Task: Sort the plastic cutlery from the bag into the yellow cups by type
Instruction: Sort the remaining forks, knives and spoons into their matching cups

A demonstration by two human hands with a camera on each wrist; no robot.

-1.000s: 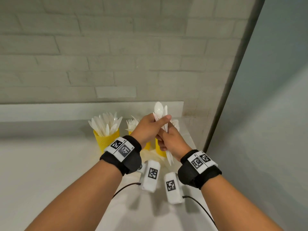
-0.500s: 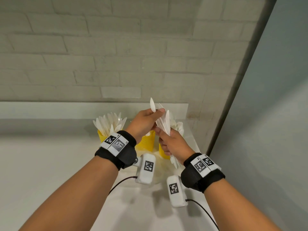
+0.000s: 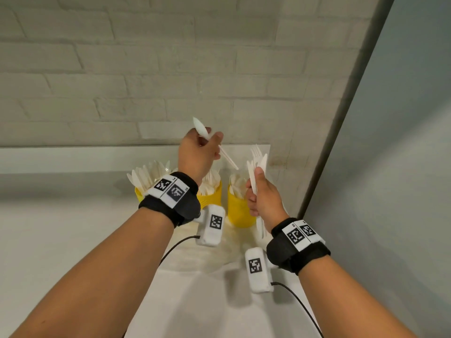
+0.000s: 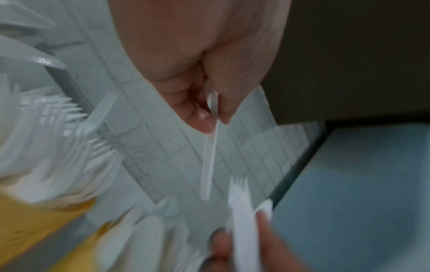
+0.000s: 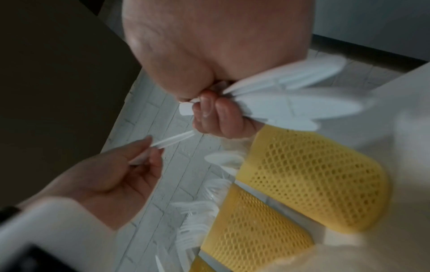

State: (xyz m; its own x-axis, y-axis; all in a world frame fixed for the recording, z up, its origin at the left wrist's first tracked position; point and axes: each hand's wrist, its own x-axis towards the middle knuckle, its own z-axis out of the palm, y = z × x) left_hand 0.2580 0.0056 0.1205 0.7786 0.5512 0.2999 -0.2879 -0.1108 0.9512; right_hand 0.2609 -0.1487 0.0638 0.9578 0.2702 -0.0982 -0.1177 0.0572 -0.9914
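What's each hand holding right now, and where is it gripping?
The left hand pinches one white plastic knife near the top of its handle, just below the blade. The right hand grips a bundle of cutlery around the middle.

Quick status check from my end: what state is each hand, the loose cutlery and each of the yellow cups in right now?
Left hand: raised, pinching one white utensil.
Single utensil: held clear of the bundle; type unclear.
Right hand: gripping a bundle.
Bundle: upright in the fist, a fork among it.
Left cup: upright, full of white cutlery.
Middle cup: upright, holding forks.
Right cup: upright, holding cutlery, spoons it seems.
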